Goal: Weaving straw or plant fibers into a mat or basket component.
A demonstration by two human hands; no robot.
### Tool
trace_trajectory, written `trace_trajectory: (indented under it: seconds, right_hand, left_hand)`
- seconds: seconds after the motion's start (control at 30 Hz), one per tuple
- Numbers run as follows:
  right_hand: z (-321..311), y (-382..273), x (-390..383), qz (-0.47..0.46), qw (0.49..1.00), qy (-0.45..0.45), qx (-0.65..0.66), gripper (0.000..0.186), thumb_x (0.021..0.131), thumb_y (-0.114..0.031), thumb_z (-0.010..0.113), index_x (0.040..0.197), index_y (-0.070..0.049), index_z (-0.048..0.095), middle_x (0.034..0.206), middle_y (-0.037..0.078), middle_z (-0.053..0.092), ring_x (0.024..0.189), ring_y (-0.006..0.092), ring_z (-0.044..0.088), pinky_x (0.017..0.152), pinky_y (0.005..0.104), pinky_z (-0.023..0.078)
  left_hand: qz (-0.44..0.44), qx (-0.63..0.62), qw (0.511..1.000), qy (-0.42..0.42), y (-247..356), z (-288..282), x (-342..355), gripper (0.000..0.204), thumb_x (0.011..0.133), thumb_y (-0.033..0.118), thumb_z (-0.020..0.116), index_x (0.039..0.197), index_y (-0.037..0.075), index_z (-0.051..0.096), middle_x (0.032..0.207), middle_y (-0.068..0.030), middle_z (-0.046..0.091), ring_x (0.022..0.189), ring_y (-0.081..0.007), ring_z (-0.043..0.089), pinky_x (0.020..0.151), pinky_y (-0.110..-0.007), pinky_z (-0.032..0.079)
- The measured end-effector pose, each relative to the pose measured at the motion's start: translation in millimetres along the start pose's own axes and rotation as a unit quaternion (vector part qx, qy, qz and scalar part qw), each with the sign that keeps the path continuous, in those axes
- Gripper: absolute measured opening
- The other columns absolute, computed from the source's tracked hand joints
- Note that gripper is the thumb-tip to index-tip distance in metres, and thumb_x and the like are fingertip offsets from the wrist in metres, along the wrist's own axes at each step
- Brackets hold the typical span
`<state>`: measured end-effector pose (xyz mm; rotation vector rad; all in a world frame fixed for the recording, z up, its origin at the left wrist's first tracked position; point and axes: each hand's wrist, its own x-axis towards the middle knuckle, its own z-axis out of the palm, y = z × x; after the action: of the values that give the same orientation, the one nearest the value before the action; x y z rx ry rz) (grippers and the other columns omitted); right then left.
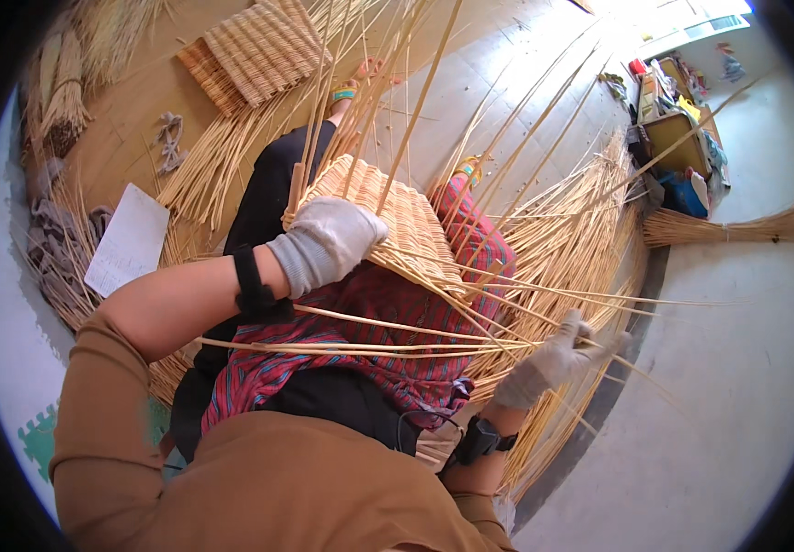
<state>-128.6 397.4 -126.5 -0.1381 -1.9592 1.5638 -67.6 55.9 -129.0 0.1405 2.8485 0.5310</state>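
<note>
A pale woven wicker panel rests tilted over my lap, with long loose strands sticking out from its edges. My left hand, in a light knit glove, is closed over the panel's near left edge. My right hand, gloved too, is out to the right with its fingers around a thin wicker strand. Some of its fingertips are blurred. Several more strands run across my lap between the left forearm and the right hand.
Loose wicker lies in a large pile on the right. Finished-looking woven panels are on the floor at the far left, near tied bundles. A white sheet lies at left. A cluttered shelf stands at the far right.
</note>
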Motion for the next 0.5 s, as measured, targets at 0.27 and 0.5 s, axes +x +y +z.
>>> trace_trajectory:
  seconds: [0.27, 0.5]
  right_hand:
    - [173.2, -76.7, -28.8, 0.121, 0.863, -0.489, -0.027, 0.026, 0.106, -0.021, 0.056, 0.126, -0.008, 0.067, 0.074, 0.007, 0.072, 0.06, 0.0137, 0.061, 0.06, 0.0304, 0.05]
    - [227.3, -88.2, -23.6, 0.068, 0.806, -0.585, -0.06, 0.025, 0.104, -0.02, 0.055, 0.097, 0.0, 0.068, 0.072, 0.014, 0.07, 0.066, 0.0244, 0.069, 0.066, 0.0378, 0.053]
  left_hand:
    - [0.035, -0.062, 0.982, 0.175, -13.0, 36.0, -22.5, 0.019, 0.09, 0.016, 0.064, 0.106, 0.013, 0.073, 0.089, -0.0074, 0.072, 0.086, -0.0293, 0.071, 0.074, -0.04, 0.055]
    - [0.112, 0.009, 0.954, 0.278, 15.8, 0.9, -45.1, 0.04, 0.084, 0.024, 0.074, 0.123, 0.014, 0.07, 0.1, -0.0077, 0.061, 0.101, -0.0283, 0.064, 0.118, -0.056, 0.034]
